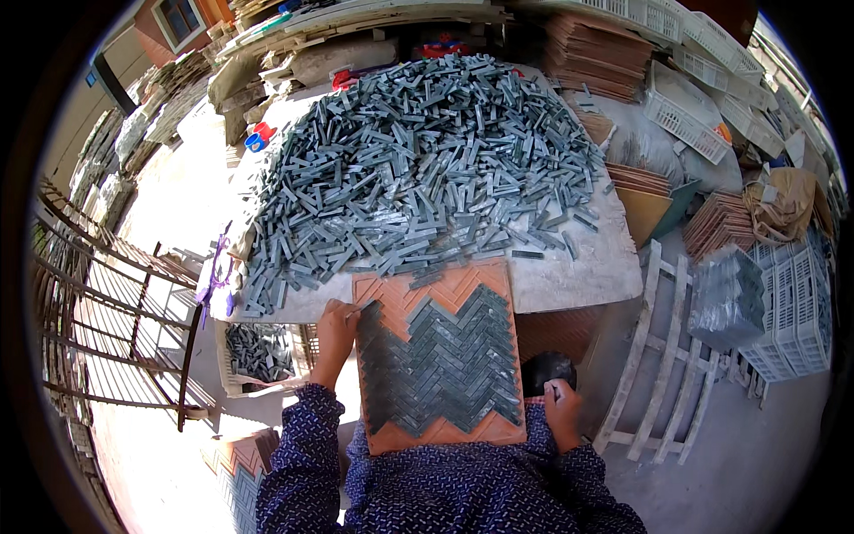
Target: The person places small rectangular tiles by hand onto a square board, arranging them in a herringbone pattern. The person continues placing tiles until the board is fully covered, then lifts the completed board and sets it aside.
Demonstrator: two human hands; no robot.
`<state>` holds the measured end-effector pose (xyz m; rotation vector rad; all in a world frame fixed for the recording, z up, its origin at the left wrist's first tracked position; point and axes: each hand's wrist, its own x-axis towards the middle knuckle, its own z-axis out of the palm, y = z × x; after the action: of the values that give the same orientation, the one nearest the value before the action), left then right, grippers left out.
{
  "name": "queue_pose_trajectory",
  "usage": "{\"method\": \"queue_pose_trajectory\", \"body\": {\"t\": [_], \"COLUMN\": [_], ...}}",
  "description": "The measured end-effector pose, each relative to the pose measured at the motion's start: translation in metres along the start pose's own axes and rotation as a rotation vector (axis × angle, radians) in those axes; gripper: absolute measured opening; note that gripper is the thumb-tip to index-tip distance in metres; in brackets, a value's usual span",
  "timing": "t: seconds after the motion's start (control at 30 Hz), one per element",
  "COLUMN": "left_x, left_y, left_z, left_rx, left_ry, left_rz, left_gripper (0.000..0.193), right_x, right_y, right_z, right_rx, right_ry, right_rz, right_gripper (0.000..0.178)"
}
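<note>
An orange herringbone-grooved board [485,433] rests against my lap and the table's front edge. Dark grey-green stone strips [445,365] fill much of it in a zigzag; bare grooves show toward its top. At the board's upper left edge, my left hand [335,334] is closed, its fingertips pinched at the end of a stone strip [369,308]. To the right of the board, my right hand [562,411] is curled closed beside a dark rounded object [547,369] whose kind I cannot make out. Whatever is inside those right fingers is hidden.
A big heap of loose stone strips [427,169] covers the pale table [587,276]. Below its left side stands a crate [304,351] of strips. A metal rack [133,311] is at left; a slatted wooden frame [654,356] and stacked white crates [792,311] are at right.
</note>
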<state>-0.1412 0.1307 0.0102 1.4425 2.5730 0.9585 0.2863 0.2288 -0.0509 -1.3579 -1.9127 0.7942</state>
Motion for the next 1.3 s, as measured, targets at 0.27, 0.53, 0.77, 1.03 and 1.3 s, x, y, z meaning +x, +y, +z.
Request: {"method": "queue_pose_trajectory", "body": {"t": [0.27,0.53,0.77,1.03,1.3], "left_x": [0.005,0.044,0.093,0.046,0.009], "left_y": [-0.001,0.005,0.017,0.006,0.013], "left_z": [0.021,0.012,0.025,0.017,-0.007], "left_rx": [0.006,0.051,-0.014,-0.070,-0.121], "left_ry": [0.097,0.025,-0.201,-0.054,-0.260], "left_rz": [0.013,0.047,0.046,0.059,0.213], "left_gripper": [0.011,0.016,0.024,0.019,0.017], "right_x": [0.001,0.002,0.002,0.001,0.003], "right_y": [-0.010,-0.006,-0.008,-0.010,-0.005], "right_z": [-0.007,-0.003,-0.006,-0.006,-0.001], "right_rx": [-0.037,-0.034,-0.081,-0.034,0.012], "right_ry": [-0.020,-0.011,-0.024,-0.011,0.031], "right_rz": [0.022,0.020,0.021,0.034,-0.009], "right_gripper": [0.008,0.007,0.008,0.008,0.007]}}
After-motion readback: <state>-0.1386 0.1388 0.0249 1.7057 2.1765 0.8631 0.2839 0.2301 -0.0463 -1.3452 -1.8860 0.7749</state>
